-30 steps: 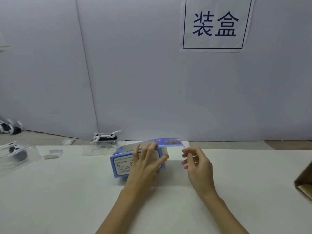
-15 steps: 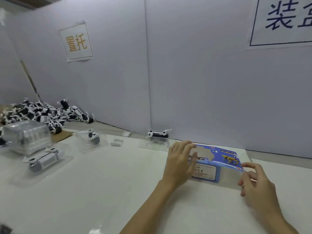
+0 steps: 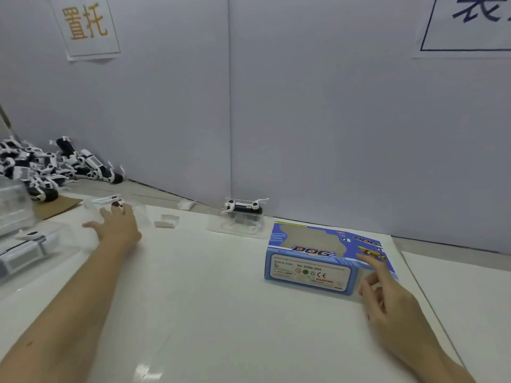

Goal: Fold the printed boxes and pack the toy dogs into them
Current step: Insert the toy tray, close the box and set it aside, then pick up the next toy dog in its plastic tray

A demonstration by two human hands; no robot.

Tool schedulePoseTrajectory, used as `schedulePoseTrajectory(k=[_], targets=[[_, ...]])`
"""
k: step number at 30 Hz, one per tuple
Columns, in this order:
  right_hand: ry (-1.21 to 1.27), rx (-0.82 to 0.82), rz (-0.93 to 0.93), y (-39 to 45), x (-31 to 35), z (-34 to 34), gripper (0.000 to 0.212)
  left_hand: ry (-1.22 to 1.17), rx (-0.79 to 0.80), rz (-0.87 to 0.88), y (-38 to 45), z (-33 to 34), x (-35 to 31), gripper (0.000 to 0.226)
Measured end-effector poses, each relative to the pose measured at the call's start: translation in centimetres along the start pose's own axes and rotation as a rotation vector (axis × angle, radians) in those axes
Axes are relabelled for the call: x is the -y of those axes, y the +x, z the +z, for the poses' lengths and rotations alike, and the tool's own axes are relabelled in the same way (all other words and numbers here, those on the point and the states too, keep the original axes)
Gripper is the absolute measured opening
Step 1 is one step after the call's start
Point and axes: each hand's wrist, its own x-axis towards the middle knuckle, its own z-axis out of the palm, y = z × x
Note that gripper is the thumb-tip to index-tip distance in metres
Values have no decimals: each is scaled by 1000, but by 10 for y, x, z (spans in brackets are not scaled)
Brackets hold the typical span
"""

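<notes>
Counter (image 3: 210,313), white, carries all items. Right hand (image 3: 387,302), nearest, at the right end of the printed box (image 3: 318,261): forefinger stretched along the box's open end flap, other fingers loosely curled, gripping nothing; half a second ago it sat lower at the same end. Box, blue, lettered "DOG", lies on its side, now free of the left hand that covered its left end. Left hand (image 3: 116,228), fingers spread wide, has reached far left onto a clear tray (image 3: 121,214) holding a toy dog (image 3: 116,203); whether it grips is unclear. Second trayed dog (image 3: 243,210) stands behind the box. Third tray (image 3: 30,244) at the left edge. Loose dog pile (image 3: 49,167) farthest, against the wall (image 3: 331,120).
</notes>
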Motion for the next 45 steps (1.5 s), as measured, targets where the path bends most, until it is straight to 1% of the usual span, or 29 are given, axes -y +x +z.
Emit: schedulePoseTrajectory(k=[1, 2, 4, 7, 9, 12, 14, 17, 20, 23, 24, 27, 30, 31, 33, 35, 36, 37, 38, 40, 41, 42, 45], targets=[[-4, 9, 5, -1, -2, 0, 51, -48, 1, 12, 3, 2, 6, 63], [-3, 12, 7, -1, -4, 1, 51, -89, -30, 35, 5, 3, 10, 54], [1, 10, 3, -1, -5, 1, 51, -146, -136, 83, 4, 1, 13, 39], [-4, 6, 3, -1, -6, 2, 51, -220, -195, 137, -9, -8, 7, 23], [-1, 8, 7, -1, -5, 1, 51, -289, -229, 145, -21, -13, -1, 24], [22, 6, 17, 0, -4, 1, 47, -378, -319, 187, -45, -25, -21, 39], [46, 5, 24, 1, -3, 0, 43, -410, -416, 231, -66, -36, -39, 46], [101, 32, 38, 2, -3, -1, 42, -458, -571, 310, -107, -57, -71, 42], [313, 78, 117, 0, 0, -1, 39, -535, -681, 446, -157, -74, -111, 40], [644, 68, 258, 2, 10, -10, 29, -658, -704, 615, -213, -83, -160, 41], [755, 68, 298, 4, 14, -14, 29, -687, -705, 674, -231, -83, -177, 41], [1027, 86, 378, 6, 24, -22, 47, -734, -717, 834, -277, -80, -225, 37], [1188, 120, 393, 5, 26, -29, 55, -704, -761, 987, -307, -74, -258, 41], [1248, 102, 414, 6, 27, -32, 56, -696, -774, 1041, -314, -70, -264, 42], [1311, 20, 451, 10, 25, -38, 57, -701, -815, 1137, -325, -61, -270, 40], [1292, -84, 483, 13, 21, -42, 59, -730, -846, 1248, -331, -52, -270, 33], [1277, -133, 501, 14, 16, -43, 60, -776, -832, 1296, -333, -49, -269, 32], [1268, -175, 532, 15, 11, -44, 59, -853, -780, 1322, -335, -47, -268, 34], [1273, -208, 570, 15, 5, -45, 57, -954, -695, 1315, -337, -48, -267, 37], [1309, -247, 617, 17, -3, -49, 49, -1147, -533, 1188, -338, -50, -265, 39], [1322, -268, 631, 17, -6, -52, 44, -1158, -477, 1107, -335, -50, -265, 40], [1326, -300, 644, 18, -10, -54, 42, -1079, -431, 1051, -329, -47, -264, 44], [1335, -396, 629, 19, -18, -60, 37, -608, -300, 1040, -311, -28, -260, 60]])
